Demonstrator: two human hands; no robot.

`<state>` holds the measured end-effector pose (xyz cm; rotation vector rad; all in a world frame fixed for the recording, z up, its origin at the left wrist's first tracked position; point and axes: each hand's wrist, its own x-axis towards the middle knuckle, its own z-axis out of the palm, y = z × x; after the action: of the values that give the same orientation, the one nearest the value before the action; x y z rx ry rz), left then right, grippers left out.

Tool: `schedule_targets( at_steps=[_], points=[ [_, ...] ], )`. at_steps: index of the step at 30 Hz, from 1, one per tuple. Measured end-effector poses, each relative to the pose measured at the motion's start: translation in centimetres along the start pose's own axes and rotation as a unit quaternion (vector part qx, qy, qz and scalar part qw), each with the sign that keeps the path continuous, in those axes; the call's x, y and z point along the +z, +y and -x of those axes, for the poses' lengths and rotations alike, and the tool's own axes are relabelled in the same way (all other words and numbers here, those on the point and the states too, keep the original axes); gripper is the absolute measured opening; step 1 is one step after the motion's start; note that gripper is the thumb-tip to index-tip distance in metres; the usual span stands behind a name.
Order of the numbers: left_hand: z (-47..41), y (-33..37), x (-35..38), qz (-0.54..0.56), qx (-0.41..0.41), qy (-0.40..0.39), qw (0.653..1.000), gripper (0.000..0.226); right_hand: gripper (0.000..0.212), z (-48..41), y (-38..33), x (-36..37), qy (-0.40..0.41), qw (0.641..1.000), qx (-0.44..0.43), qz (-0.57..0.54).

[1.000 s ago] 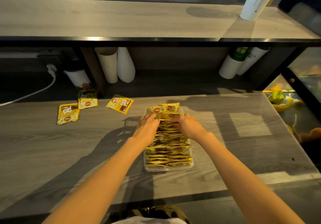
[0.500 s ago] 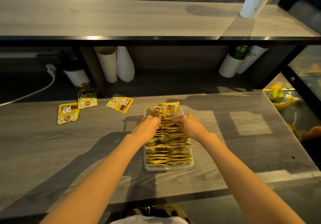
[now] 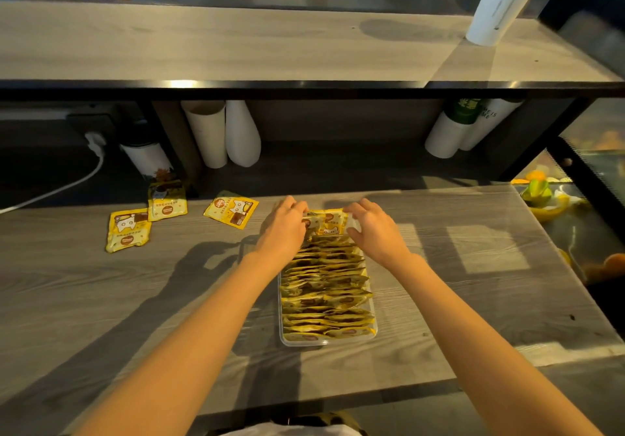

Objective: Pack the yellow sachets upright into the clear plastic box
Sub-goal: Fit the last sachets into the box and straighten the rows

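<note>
Grey wood-grain counter (image 3: 101,300) under everything. On it, right of centre, the clear plastic box (image 3: 329,343), long side running near to far. Inside, a packed row of yellow sachets (image 3: 324,295) on edge, filling it from the near wall almost to the far one, leaning rather than truly upright.

Left hand (image 3: 285,229) and right hand (image 3: 375,232) at the far end, fingers curled round the end sachets (image 3: 326,222) from either side, holding them up against the row.

Well to the left, flat on the counter, three loose sachets: one (image 3: 231,211) nearest the box, one (image 3: 167,200) at the counter's far edge, one (image 3: 128,230) farthest left.

Risks, as a judgement:
- Little room at the far end, so a hard push likely to buckle the row or pop sachets over the rim.
- On release, possible spring-back and toppling of the end sachets.
- Light box, liable to slide away under a shove.
- Perhaps no space for the loose three.
</note>
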<state>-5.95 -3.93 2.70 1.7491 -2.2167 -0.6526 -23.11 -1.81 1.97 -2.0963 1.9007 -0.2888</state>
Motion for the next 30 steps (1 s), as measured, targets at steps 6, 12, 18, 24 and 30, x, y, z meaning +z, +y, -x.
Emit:
schedule_targets(
  at_steps=[6, 12, 18, 24, 30],
  points=[
    [-1.6, -0.2, 0.7, -0.078, -0.034, -0.064, 0.994, 0.041, 0.068, -2.1, -0.3, 0.7, -0.103, 0.993, -0.018, 0.047],
    [-2.0, -1.1, 1.8, -0.079, -0.021, -0.081, 0.993, 0.023, 0.038, -2.9, 0.2, 1.0, -0.104, 0.991, -0.034, 0.081],
    [-2.1, -1.6, 1.8, -0.053, -0.008, -0.116, 0.992, 0.024, 0.024, -2.7, 0.5, 1.0, -0.141, 0.989, -0.026, 0.037],
    [-1.8, -1.8, 1.4, -0.055, 0.017, -0.185, 0.981, 0.024, 0.024, -2.2, 0.6, 0.7, -0.175, 0.984, -0.038, 0.012],
    [-1.6, -2.0, 0.9, -0.026, 0.015, -0.233, 0.972, 0.030, 0.025, -1.9, 0.9, 0.6, -0.203, 0.978, -0.003, -0.053]
  ],
)
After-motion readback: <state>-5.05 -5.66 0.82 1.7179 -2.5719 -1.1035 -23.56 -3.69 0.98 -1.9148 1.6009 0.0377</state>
